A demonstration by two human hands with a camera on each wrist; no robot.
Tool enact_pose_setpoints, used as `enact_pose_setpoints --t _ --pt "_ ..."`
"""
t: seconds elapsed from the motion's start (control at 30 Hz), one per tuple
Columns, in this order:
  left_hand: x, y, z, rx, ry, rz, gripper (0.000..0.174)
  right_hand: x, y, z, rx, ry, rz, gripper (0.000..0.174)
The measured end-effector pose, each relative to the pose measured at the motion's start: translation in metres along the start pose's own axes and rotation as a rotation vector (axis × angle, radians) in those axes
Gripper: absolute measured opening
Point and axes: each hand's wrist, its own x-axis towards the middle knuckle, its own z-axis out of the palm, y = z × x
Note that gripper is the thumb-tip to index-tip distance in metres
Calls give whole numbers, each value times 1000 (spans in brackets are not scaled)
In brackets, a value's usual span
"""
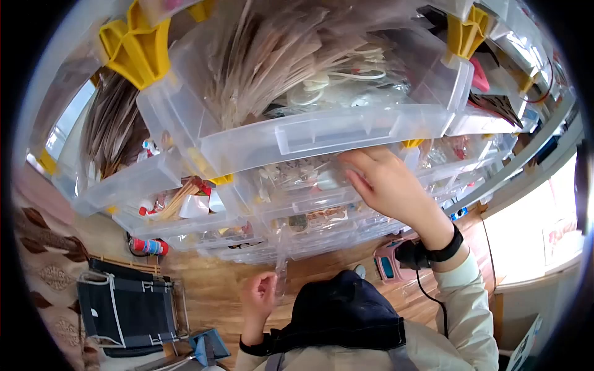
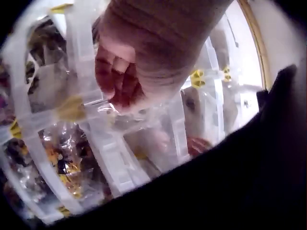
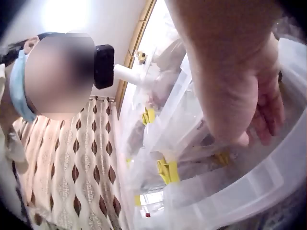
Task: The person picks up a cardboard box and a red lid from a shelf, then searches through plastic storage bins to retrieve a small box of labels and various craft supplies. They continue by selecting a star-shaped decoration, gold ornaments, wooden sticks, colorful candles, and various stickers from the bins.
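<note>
My left hand (image 1: 258,294) is low in front of the bin stack, fingers curled. In the left wrist view, a clear plastic bag (image 2: 108,109) shows at its fingertips, and the hand pinches it. My right hand (image 1: 390,185) reaches over a clear plastic bin of the second row, just under the front rim of the top bin (image 1: 334,133). The right fingertips are hidden there in the head view. From the right wrist, the fingers (image 3: 274,112) extend loosely down into the bin, with nothing seen in them. Clear packets (image 1: 303,176) lie in that bin.
Yellow connectors (image 1: 145,52) join the stacked bins. The top bin holds many thin clear bags (image 1: 272,68); a bin at left holds wooden sticks (image 1: 176,204). Behind are a black folding chair (image 1: 133,309), a red fire extinguisher (image 1: 150,247) and a pink box (image 1: 388,263) on the floor.
</note>
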Motion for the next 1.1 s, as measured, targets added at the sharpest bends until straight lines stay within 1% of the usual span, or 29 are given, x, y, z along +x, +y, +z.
enact_pose_setpoints --t 0.03,0.07,0.1,0.13,0.17,0.2,0.23,0.27,0.3,0.37,0.4,0.43,0.5,0.53,0.57,0.6,0.63,0.67,0.73,0.8,0.83,0.87,0.9,0.93,0.97,1.03,1.07,1.1 --pt "3 -2 -3 5 -25 12 12 -1 0 7 -9 26 -103 24" --pt "6 -5 -2 158 39 144 17 -3 0 8 -33 54 -196 23" --pt "8 -9 2 300 92 287 22 -8 -4 8 -69 64 -148 23" --pt "8 -19 1 210 88 297 35 -14 -10 8 -9 162 -278 22" --pt "9 -18 4 201 28 332 35 -25 -11 5 47 260 -412 21" --pt "10 -12 5 156 91 390 40 -42 -7 1 8 272 -367 21" --pt "9 -4 4 110 163 440 47 -59 -2 -2 -36 392 -381 20" --pt "3 6 -1 148 149 233 49 -75 3 -4 -73 510 -402 19" --pt "4 4 -5 152 125 249 49 -89 13 -7 -90 519 -381 19" --pt "6 -2 -16 254 112 238 48 -110 33 -15 -94 751 28 18" --pt "5 12 -16 341 115 303 46 -110 42 -25 -81 782 156 17" --pt "6 18 -16 350 110 310 46 -106 55 -36 -65 813 280 16" --pt "7 27 -16 419 53 442 44 -97 89 -50 122 619 452 17" --pt "5 36 -11 427 55 450 44 -90 110 -52 27 552 458 20" --pt "3 46 -4 279 22 292 42 -81 131 -48 -66 485 465 23" --pt "2 53 0 128 -10 138 39 -71 153 -42 -196 368 484 27" --pt "2 53 2 131 -4 149 39 -62 169 -38 -325 248 501 31" --pt "2 48 4 92 -19 136 36 -54 176 -37 -321 257 498 31" --pt "-3 50 7 53 -24 118 34 -41 184 -37 -408 -32 503 41" --pt "-13 54 10 -144 -96 1 31 -37 191 -35 -431 -72 504 44" --pt "-16 51 13 -143 -85 -10 31 -36 194 -33 -461 -112 511 48" --pt "-19 46 18 -209 -17 -19 28 -33 202 -28 -453 -121 502 48" --pt "-21 51 24 -276 51 -27 25 -29 208 -23 -481 -81 522 45" --pt "-26 57 27 -278 62 -37 25 -27 214 -19 -511 -41 539 41" --pt "-30 65 29 -262 110 -74 21 -29 221 -18 -507 -50 525 41" --pt "-36 73 36 -257 177 -121 20 -34 217 -33 -504 -164 480 29" --pt "-38 72 34 -212 175 -117 21 -38 218 -33 -498 -171 464 29" --pt "-39 74 34 -166 169 -106 23 -42 218 -35 -452 -74 476 25"
